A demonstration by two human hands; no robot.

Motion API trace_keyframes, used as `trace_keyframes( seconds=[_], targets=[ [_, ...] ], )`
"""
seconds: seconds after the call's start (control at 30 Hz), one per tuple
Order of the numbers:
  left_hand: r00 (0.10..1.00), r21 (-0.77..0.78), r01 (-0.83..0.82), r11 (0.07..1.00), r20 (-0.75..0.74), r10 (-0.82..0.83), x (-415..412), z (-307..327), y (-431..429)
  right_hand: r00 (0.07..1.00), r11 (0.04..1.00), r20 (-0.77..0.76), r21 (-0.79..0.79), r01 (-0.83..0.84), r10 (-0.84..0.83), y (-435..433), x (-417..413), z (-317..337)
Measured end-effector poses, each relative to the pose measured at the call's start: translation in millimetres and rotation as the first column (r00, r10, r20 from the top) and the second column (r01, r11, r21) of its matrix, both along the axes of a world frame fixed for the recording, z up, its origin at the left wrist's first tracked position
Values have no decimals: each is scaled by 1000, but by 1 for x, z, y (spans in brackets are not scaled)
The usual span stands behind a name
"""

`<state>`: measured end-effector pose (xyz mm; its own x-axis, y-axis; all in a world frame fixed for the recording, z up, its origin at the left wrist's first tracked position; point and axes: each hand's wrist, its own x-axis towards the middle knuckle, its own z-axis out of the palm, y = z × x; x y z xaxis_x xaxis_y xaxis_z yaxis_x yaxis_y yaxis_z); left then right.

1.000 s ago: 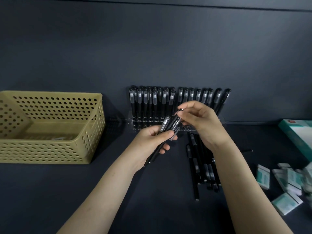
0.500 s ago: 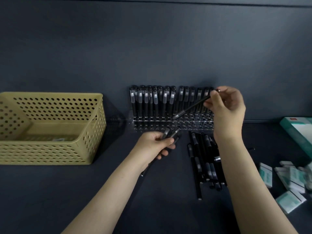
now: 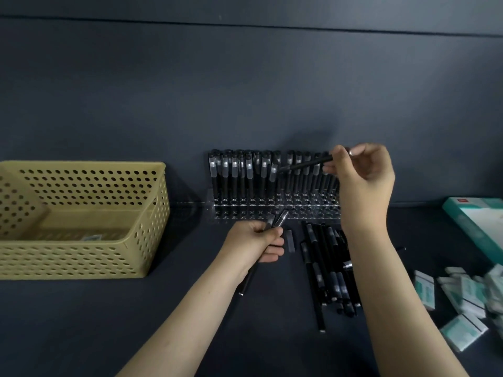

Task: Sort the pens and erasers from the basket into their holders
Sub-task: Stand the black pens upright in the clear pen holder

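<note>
What your right hand [image 3: 362, 180] holds: one black pen [image 3: 307, 165], pinched at its right end by your fingers [image 3: 330, 168], which are clamped on it.
How that pen lies: nearly level, its free end dipping a little to the left, in front of the tops of the standing pens [image 3: 239, 172].
Left hand [image 3: 255, 243]: low over the worktop [image 3: 81, 322], just in front of the pen holder [image 3: 313, 210]. Your fingers [image 3: 272, 250] are curled round a bunch of pens [image 3: 280, 217].
Bunch: the capped ends stick up past your thumb towards the holder's front holes. One dark end pokes out below your wrist.
Pen holder: a clear rack against the back wall. Its rear row is filled with upright black pens and its front holes are open.
Loose pens [image 3: 326, 268]: a heap lying flat between your two forearms, partly hidden by the right one.
Basket [image 3: 81, 262]: yellow and perforated, at the left, well apart from both hands. You cannot tell what the small pale item on its floor is.
Erasers [image 3: 462, 292]: white and green blocks scattered at the right edge, near a teal box [image 3: 479, 227].
</note>
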<state>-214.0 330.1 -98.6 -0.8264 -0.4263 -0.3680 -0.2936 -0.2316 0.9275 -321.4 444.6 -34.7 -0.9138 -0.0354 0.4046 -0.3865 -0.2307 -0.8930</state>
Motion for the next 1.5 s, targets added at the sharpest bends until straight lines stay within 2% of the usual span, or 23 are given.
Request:
trace_keyframes(
  seconds=[0.13, 0.23, 0.33, 0.4, 0.53, 0.67, 0.77, 0.93, 1.1, 1.23, 1.37, 1.5],
  targets=[
    [993, 41, -54, 998, -99, 58, 4, 7, -6, 957, 956, 232, -274, -109, 175, 3, 1, -8],
    [964, 134, -122, 983, -218, 149, 7, 17, -9, 922, 935, 290, -315, -160, 255, 6, 2, -15],
    [909, 267, -165, 950, -333, 252, 9, 29, -10, 880, 912, 280, -262, -315, 384, 11, 5, -19],
    [872, 309, -166, 936, -397, 286, 9, 35, -10, 832, 885, 301, -170, -433, 465, 12, 8, -21],
    [837, 301, -150, 942, -469, 283, 9, 44, -9, 793, 845, 346, -2, -535, 502, 14, 11, -23],
    [829, 292, -120, 949, -496, 258, 8, 52, -5, 802, 786, 282, 198, -585, 526, 15, 13, -22],
    [828, 299, -110, 948, -500, 254, 6, 56, -2, 829, 749, 179, 360, -556, 529, 12, 16, -22],
    [857, 261, -128, 957, -457, 239, 6, 50, -5, 874, 843, 42, 244, -479, 484, 7, 11, -19],
    [907, 152, -186, 971, -352, 230, 9, 40, -11, 887, 850, -152, 392, -351, 437, -2, 2, -15],
    [918, 77, -180, 981, -345, 195, 10, 34, -15, 890, 846, -282, 501, -181, 357, -13, -6, -17],
    [925, 84, -162, 983, -334, 181, 11, 29, -18, 890, 839, -348, 540, -66, 295, -21, -14, -24],
    [922, 112, -155, 982, -341, 185, 9, 25, -21, 880, 802, -354, 596, -50, 318, -23, -15, -36]
  ],
)
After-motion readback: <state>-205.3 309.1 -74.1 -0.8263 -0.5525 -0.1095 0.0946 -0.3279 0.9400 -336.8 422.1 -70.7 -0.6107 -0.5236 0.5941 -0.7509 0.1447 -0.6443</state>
